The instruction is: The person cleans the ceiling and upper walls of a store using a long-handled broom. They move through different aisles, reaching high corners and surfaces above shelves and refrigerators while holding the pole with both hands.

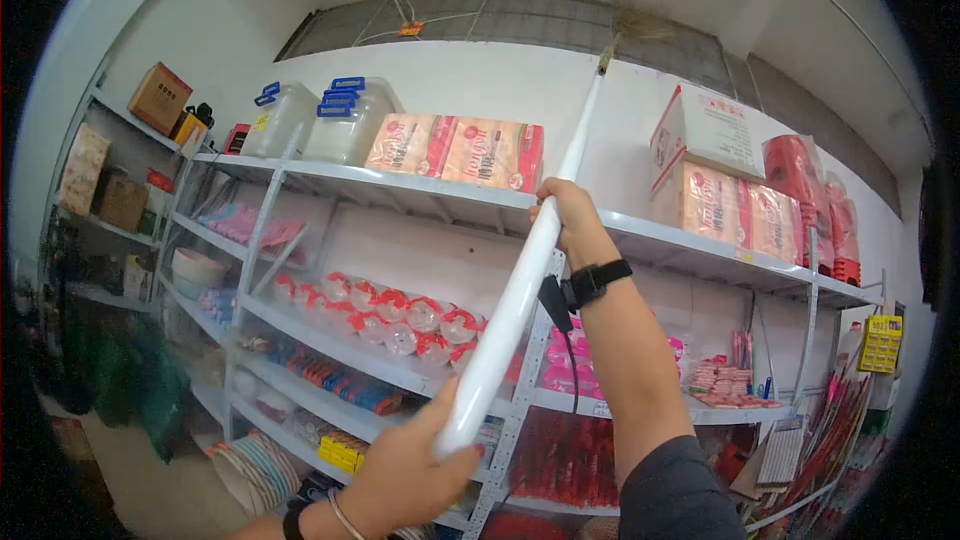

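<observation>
A long white-handled broom (510,340) slants up and away from me across the middle of the view. Its brownish bristles, blurred, are at the far tip, against the grey mesh strip (540,25) high on the wall. My left hand (405,470) is closed around the thick near end of the handle at the lower middle. Farther up, my right hand (572,212) grips the same handle, in front of the upper shelf. A black watch-like band with a dangling cord sits on my right wrist.
Metal shelving (460,202) spans the wall ahead. Clear bins with blue latches (350,125), tissue packs (490,152), a white carton (710,125) and red wrapped goods (795,180) stand on top. Red-lidded jars (400,320) fill a lower shelf. Long sticks (830,430) lean at right.
</observation>
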Demonstrator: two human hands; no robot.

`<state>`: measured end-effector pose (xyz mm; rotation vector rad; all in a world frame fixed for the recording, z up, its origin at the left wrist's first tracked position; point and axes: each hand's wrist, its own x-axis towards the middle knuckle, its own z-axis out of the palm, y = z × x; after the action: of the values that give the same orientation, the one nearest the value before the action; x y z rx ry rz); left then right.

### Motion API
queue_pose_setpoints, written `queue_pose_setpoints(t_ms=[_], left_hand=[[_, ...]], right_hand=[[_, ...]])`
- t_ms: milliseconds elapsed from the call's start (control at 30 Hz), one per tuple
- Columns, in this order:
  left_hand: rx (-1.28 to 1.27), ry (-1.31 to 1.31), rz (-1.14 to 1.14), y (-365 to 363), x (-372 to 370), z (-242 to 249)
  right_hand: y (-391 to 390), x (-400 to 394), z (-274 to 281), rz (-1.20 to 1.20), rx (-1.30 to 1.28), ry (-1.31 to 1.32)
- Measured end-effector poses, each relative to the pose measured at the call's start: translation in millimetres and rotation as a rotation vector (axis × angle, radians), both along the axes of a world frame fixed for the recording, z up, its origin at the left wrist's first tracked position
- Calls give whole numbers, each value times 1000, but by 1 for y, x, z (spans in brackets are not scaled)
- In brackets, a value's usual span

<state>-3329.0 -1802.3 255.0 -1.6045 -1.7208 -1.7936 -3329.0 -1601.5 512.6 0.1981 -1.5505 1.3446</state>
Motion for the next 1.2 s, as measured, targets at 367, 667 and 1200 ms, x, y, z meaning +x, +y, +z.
queue_pose_setpoints(t_ms=[367,667,1200], left_hand=[[-71,-283,-213,24,-13,-50],[86,-151,-80,22,-26,-40],[181,-383,10,-55,-39,-58]], right_hand=[[19,-20,-59,-81,59,1],[4,-54,-31,-39,108,-61],[-77,-154,-63,262,127,-237]])
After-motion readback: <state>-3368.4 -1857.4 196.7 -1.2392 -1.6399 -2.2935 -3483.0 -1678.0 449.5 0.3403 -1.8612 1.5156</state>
